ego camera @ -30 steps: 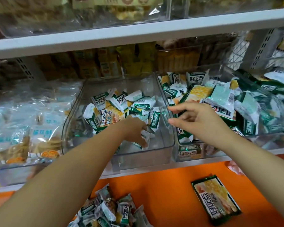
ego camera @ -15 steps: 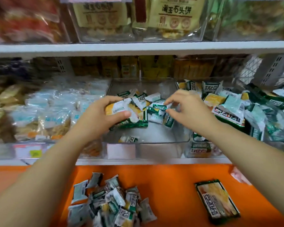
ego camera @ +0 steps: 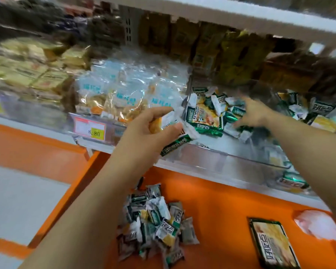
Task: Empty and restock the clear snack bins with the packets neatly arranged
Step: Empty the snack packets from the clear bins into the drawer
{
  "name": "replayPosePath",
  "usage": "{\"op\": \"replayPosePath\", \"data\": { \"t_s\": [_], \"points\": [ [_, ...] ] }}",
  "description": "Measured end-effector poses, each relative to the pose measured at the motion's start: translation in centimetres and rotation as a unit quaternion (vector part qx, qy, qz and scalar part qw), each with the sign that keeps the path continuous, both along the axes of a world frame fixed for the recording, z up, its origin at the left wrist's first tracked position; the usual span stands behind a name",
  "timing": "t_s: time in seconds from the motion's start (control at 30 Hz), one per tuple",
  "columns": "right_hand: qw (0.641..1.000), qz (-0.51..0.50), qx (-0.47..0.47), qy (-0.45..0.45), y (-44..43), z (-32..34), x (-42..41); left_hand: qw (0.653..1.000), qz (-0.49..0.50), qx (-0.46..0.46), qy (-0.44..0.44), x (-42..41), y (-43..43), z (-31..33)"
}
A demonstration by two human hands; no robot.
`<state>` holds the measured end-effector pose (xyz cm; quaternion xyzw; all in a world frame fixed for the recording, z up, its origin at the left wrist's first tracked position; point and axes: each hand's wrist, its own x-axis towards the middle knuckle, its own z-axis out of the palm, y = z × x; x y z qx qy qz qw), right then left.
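Packets in green, white and yellow wrappers are heaped in the clear snack bin, mostly toward its 9 o'clock side, and a part of the bin floor near the front wall is left bare. A few held packets of the same kind are grasped by the left grip. The thumb and the curled fingers are closed around them, and a green edge is seen sticking out toward 4 o'clock, just beside the front left corner of the bin. The heap in the bin is found at 3 o'clock from this grip, near but apart.

The right grip is placed inside the bin, at the 3 o'clock side of the heap. It is blurred, so it cannot be told whether anything is grasped by it.

On the orange counter a loose pile of small packets is laid at 6 o'clock from the left grip, well below it. A larger flat packet is laid at 3 o'clock from the pile, apart from it. A bin of clear bags is seen at 9 o'clock of the snack bin, with a price tag on its front.
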<state>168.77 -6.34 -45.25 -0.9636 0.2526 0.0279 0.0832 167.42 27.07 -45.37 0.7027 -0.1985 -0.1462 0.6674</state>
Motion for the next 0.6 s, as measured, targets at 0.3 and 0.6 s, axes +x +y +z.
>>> {"op": "replayPosePath", "data": {
  "t_s": [0.3, 0.6],
  "points": [
    [0.998, 0.023, -0.049, 0.02, -1.6, -1.5, 1.8, 0.999, -0.02, -0.005, -0.032, 0.5, -1.7, 0.3],
    [0.994, 0.033, -0.108, 0.01, -1.5, -1.9, 1.6, 0.999, -0.029, -0.028, -0.032, 0.7, -2.2, 0.6]
  ]
}}
